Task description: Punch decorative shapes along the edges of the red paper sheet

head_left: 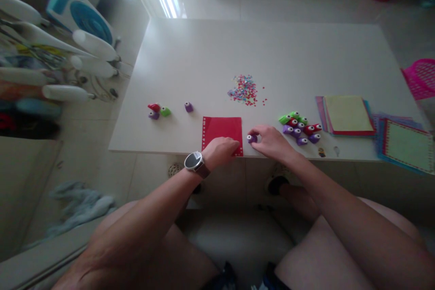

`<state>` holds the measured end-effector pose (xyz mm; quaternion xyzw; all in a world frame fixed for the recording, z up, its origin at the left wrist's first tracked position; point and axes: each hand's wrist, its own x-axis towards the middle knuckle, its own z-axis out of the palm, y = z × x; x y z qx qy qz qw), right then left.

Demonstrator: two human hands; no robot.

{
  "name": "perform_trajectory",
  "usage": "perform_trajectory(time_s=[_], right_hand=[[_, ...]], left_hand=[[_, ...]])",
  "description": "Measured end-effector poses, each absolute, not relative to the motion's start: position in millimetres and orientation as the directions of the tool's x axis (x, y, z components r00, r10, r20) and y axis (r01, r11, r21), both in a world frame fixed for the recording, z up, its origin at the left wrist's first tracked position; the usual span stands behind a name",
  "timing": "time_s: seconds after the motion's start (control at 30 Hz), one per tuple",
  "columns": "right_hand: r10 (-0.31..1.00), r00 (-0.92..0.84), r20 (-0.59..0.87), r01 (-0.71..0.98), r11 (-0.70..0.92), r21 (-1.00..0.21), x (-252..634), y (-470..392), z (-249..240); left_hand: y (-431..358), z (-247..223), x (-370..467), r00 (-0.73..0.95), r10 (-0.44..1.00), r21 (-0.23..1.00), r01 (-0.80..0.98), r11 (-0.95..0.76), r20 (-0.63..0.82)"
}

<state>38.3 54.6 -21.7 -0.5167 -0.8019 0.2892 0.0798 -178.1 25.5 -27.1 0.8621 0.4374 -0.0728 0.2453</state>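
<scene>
A red sheet (pixel 222 128) with small holes along its left edge and near its lower right corner lies at the table's front edge. My left hand (pixel 222 152), with a watch on the wrist, rests on its lower part; the fingertips point down and are partly hidden. Just right of the sheet, my right hand (pixel 270 141) pinches a small purple punch (pixel 251 138) between thumb and fingers. Beyond the sheet lies a pile of colourful paper bits (pixel 245 89). Another purple punch (pixel 189 107) stands at the sheet's upper left.
Several green, red and purple punches (pixel 297 130) cluster right of my right hand. Farther right lie a stack of coloured sheets (pixel 349 113) and punched sheets (pixel 408 145). A few more punches (pixel 154 108) sit at the left of the white table (pixel 272 50).
</scene>
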Motion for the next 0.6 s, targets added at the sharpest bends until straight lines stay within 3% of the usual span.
perform_trajectory(time_s=[0.23, 0.6], right_hand=[[0.853, -0.433, -0.292, 0.797, 0.211, -0.566, 36.2, 51.6, -17.9], [0.855, -0.428, -0.292, 0.777, 0.183, -0.603, 32.2, 49.0, -20.8]], left_hand=[[32.1, -28.5, -180.6, 0.628, 0.699, 0.431, 0.766, -0.477, -0.341], [33.6, -31.8, -182.0, 0.651, 0.690, 0.455, 0.742, -0.493, -0.315]])
